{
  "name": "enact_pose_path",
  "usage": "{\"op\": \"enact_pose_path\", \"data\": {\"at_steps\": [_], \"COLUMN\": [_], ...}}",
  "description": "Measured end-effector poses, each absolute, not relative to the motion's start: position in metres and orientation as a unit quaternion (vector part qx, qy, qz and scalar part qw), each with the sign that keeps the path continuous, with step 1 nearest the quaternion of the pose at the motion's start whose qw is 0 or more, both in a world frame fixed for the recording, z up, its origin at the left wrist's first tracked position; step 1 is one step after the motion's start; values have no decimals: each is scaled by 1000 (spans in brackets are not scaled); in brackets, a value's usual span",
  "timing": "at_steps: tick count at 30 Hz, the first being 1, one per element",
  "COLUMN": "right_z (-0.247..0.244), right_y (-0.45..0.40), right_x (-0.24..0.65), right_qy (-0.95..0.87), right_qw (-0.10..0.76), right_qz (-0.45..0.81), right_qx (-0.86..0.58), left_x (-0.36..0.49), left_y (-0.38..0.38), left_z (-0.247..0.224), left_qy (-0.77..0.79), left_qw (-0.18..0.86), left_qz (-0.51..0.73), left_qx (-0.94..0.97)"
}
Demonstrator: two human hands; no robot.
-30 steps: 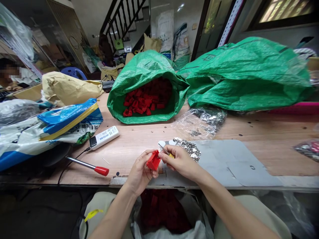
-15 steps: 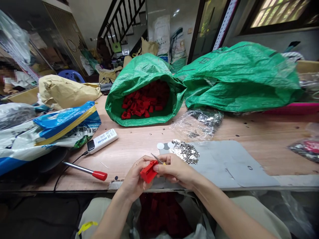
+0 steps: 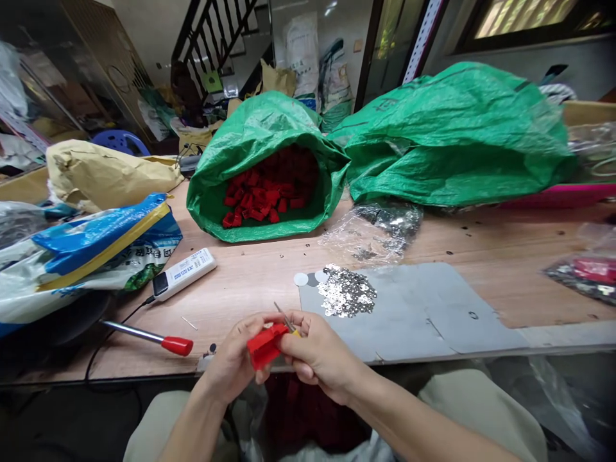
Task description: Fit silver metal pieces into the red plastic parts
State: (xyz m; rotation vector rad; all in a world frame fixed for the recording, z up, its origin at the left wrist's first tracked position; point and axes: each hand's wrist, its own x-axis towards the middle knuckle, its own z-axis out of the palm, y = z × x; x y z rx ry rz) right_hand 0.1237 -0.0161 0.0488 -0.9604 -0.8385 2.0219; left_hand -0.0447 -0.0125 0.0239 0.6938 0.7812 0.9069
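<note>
Near the table's front edge, my left hand is closed around a red plastic housing, its hollow side facing up. Closed beside it is my right hand, pinching a slim pointed metal tool with a yellow grip. The tool's tip points up and to the left, above the housing. My right thumb presses on the housing's right end. Whether a small part sits inside the housing I cannot tell. Just behind my right hand, a pile of small shiny metal pieces lies on a grey mat.
A green sack opens toward me, full of red housings. Another green sack lies at right. A clear plastic bag holds metal pieces. A white device and a red-tipped lever are at left. More red parts sit below, on my lap.
The camera view has shifted, so the table and sacks appear farther left. Both hands, still holding the housing and the tool, appear lower and farther left, with the housing turned slightly.
</note>
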Motion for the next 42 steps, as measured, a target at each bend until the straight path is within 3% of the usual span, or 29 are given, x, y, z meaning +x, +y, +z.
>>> {"op": "enact_pose_path", "data": {"at_steps": [5, 8, 12, 14, 17, 22, 36, 42], "right_z": [49, 48, 46, 44, 41, 39, 49, 49], "right_y": [-6, 4, 26, 39, 55, 66, 50, 44], "right_x": [132, 146, 182, 200, 212, 207, 225, 225], "right_qy": [-321, -428, -616, -661, -682, -703, -691, -727], "right_qw": [381, 365, 397, 352, 241, 164, 286, 215], "right_qz": [772, 714, 363, 183, 64, 59, 267, 243], "right_qx": [-395, -417, -575, -637, -687, -689, -608, -605], "left_x": [-39, -34, -26, -20, -10, -2, -7, -7], "left_y": [-11, -7, 0, 1, -1, -5, -1, -1], "left_z": [29, 27, 26, 26, 27, 27, 27, 24], "left_qy": [340, 420, 478, 474, 457, 443, 478, 485], "left_qw": [656, 569, 517, 512, 507, 482, 468, 468], "left_qz": [490, 523, 542, 531, 496, 459, 466, 458], "left_qx": [462, 475, 460, 480, 537, 600, 579, 580]}}
